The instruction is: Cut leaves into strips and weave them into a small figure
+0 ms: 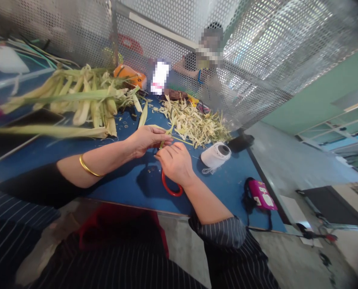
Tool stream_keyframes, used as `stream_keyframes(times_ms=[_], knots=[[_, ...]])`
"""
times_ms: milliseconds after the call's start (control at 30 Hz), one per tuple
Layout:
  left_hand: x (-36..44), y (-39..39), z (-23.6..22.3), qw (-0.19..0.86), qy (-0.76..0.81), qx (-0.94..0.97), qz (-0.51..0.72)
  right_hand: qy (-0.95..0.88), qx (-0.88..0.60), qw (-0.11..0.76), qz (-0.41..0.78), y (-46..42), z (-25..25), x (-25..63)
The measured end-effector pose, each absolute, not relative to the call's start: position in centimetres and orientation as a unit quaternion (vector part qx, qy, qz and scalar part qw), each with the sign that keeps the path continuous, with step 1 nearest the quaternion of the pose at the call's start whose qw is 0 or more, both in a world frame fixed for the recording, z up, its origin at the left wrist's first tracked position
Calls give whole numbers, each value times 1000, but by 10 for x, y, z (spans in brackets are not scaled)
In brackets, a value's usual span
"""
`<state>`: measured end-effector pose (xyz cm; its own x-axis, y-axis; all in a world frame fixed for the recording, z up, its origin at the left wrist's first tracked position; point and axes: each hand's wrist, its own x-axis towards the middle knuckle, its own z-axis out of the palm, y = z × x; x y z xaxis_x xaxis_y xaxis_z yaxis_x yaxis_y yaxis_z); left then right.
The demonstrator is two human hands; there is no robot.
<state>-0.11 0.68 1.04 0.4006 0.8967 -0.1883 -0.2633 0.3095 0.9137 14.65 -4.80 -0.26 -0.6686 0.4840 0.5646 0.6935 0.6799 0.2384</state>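
My left hand (pixel 147 140), with a gold bangle at its wrist, pinches a thin pale green husk strip (pixel 171 127) whose end sticks up above the fingers. Close against it, my right hand (pixel 177 162) has its fingers closed at the lower part of the same strip. From under the right hand shows a red loop (pixel 172 192), which looks like a scissors handle; blades are hidden, and I cannot tell whether the hand holds it or it lies on the table. Just beyond the hands spreads a heap of cut husk pieces (pixel 197 122).
Long husk leaves (pixel 85 96) are piled at left on the blue table (pixel 227 188). A white thread cone (pixel 215 155) stands to the right, near a pink strapped device (pixel 261 194). At the back are an orange object (pixel 130 76), a lit phone screen (pixel 160 78) and a perforated metal screen (pixel 167 24), with a person beyond.
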Motion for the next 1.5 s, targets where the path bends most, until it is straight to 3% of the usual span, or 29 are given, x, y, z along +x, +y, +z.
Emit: stream_keyframes(times_ms=[467, 633, 733, 867, 1000, 1100, 1200, 1367, 1433, 1500], knots=[[6, 1, 7, 710, 402, 402, 417, -917, -254, 218, -217, -54, -5, 141], [1, 6, 15, 724, 382, 398, 414, -827, -406, 318, -224, -53, 8, 157], [-2, 7, 18, 729, 383, 400, 403, -777, -515, 283, -227, -46, 9, 167], [-1, 8, 13, 689, 391, 462, 399, -801, -532, 211, -177, -41, 7, 167], [0, 10, 6, 605, 408, 528, 435, -809, -519, 211, -178, -48, 10, 160], [-2, 12, 5, 611, 403, 522, 439, -818, -506, 233, -147, -54, 14, 156], [-5, 14, 9, 639, 397, 508, 420, -816, -503, 284, 15, -55, 20, 160], [-10, 12, 20, 680, 394, 498, 365, -593, -492, 382, 510, -40, 26, 176], [-10, 8, 23, 684, 385, 518, 340, -467, -493, 423, 600, -34, 23, 180], [-10, 5, 25, 695, 364, 540, 307, -405, -476, 485, 612, -29, 17, 178]])
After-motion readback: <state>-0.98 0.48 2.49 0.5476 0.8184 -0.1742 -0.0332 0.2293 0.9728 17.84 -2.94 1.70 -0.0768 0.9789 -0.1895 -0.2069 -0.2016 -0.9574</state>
